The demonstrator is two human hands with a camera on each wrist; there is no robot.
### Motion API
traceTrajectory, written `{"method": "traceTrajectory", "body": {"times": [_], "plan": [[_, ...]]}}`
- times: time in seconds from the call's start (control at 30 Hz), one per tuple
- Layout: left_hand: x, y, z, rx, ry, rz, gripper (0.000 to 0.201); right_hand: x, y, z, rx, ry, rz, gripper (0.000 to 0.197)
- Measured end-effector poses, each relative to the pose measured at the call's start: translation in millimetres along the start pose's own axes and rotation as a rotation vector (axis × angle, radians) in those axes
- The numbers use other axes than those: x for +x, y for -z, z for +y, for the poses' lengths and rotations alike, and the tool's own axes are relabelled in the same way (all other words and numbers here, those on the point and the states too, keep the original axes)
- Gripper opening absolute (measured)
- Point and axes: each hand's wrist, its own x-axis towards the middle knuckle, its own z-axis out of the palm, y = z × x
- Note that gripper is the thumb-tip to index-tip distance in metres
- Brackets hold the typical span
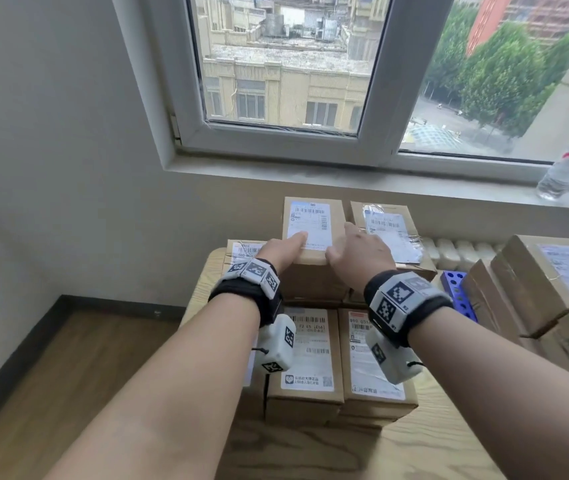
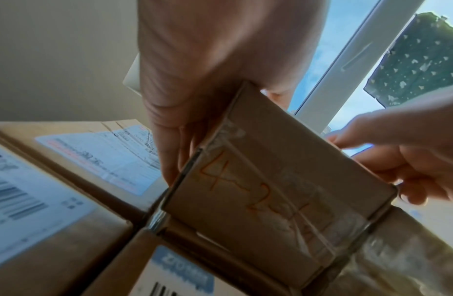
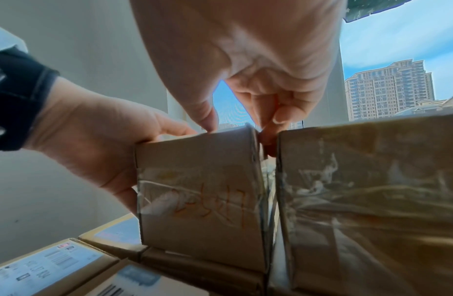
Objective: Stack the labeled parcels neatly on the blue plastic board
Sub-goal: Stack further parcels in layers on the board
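I see both hands on one brown cardboard parcel with a white shipping label on top (image 1: 312,230), which stands on the upper layer of the stack, at the far side. My left hand (image 1: 285,249) grips its left side: the thumb lies on the label, and in the left wrist view the other fingers (image 2: 169,152) go down along the left wall of the box. My right hand (image 1: 359,254) holds the right side: the thumb presses on the near top edge, and in the right wrist view the fingers (image 3: 268,124) are curled into the narrow gap between this parcel and the next one. The near face of the held parcel carries clear tape and orange handwriting (image 2: 248,192).

Just to the right of it stands a second brown cardboard parcel with a creased white label (image 1: 390,233), almost touching. To the left, lower, a third labeled parcel (image 1: 245,249) shows behind my left wrist. Nearer to me, on the lower layer, two brown parcels with long white barcode labels (image 1: 310,351) lie side by side under my wrists. The stack rests on a light wooden surface (image 1: 432,441).

At the right there is a blue plastic board with round holes (image 1: 456,289), mostly hidden, and beside it a pile of bigger brown cartons (image 1: 546,282). A clear plastic water bottle (image 1: 567,168) leans on the windowsill at the far right.
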Motion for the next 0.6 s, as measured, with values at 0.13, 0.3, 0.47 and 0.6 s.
{"method": "traceTrajectory", "body": {"times": [0.13,0.3,0.47,0.6], "plan": [[2.5,3.6,-2.0,-0.072,-0.004,-0.036,0.067,2.1,-0.8,-3.5,0.014,-0.027,0.0,0.041],[-1.1,15.1,-3.4,-0.134,0.008,-0.019,0.06,1.2,-1.4,-10.4,0.077,-0.039,0.02,0.053],[14.8,30.9,-7.7,-0.341,-0.05,-0.024,0.076,-2.8,5.5,-24.9,0.254,0.009,0.052,0.051],[79.6,38.3,-30.6,-0.566,-0.056,-0.008,0.097,-7.2,16.5,-34.7,0.354,0.074,0.164,0.043]]}}
